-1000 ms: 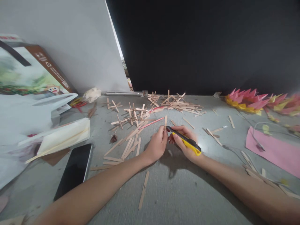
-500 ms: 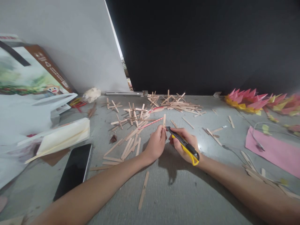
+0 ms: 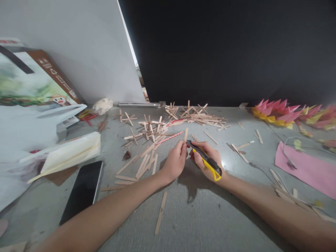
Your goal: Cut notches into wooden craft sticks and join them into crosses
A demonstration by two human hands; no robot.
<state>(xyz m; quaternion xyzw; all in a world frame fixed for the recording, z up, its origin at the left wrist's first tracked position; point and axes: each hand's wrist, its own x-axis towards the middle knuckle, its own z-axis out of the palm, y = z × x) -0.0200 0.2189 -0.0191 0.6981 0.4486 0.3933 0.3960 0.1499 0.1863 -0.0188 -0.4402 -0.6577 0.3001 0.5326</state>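
Note:
Pinched in my left hand (image 3: 175, 161) is a wooden craft stick (image 3: 186, 134), its upper end standing out above the fingertips. My right hand (image 3: 208, 159) is wrapped round a yellow and black utility knife (image 3: 207, 160). The knife's front end meets the stick close to my left fingertips; the blade itself is too small to make out. Just beyond my hands lies a red-and-white striped straw (image 3: 169, 138) among loose sticks. Another stick (image 3: 161, 213) lies on the grey table nearer to me.
Crossed sticks (image 3: 151, 129) and a stick pile (image 3: 204, 117) spread along the back. A phone (image 3: 82, 190) and a plastic bag (image 3: 28, 129) are at left. Folded pink-and-yellow paper pieces (image 3: 278, 113) and a pink sheet (image 3: 306, 169) lie at right. A black panel (image 3: 236, 52) stands behind.
The stick in my left hand has tilted slightly to the right. My right hand and the knife have shifted a little, with the knife's rear end now slightly higher.

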